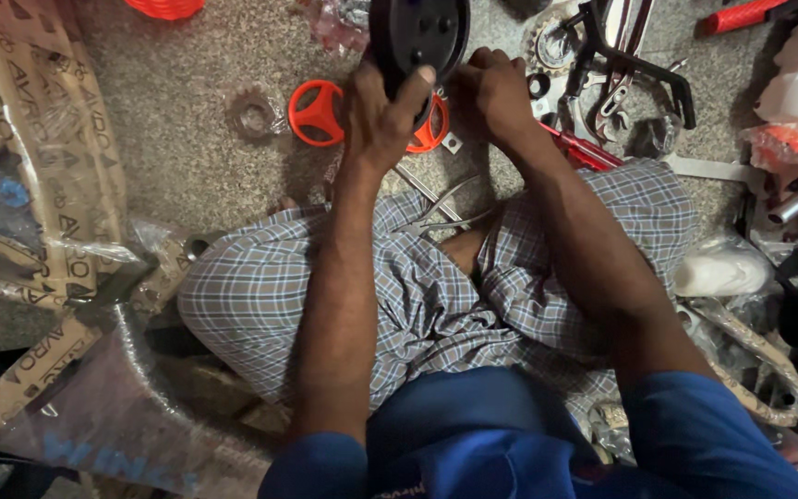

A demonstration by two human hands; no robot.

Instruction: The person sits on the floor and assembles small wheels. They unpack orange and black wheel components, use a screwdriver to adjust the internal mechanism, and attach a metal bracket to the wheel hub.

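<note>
Wheel (417,32) (small, black), upright

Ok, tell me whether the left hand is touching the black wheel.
Touching. The head view shows the left hand wrapped over the lower edge of the black wheel, thumb pressed flat on its face.

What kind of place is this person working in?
Probably a bicycle repair or assembly workshop, with work done on the floor. A toothed sprocket, orange plastic wheels and a wrapped frame lie around the person.
</note>
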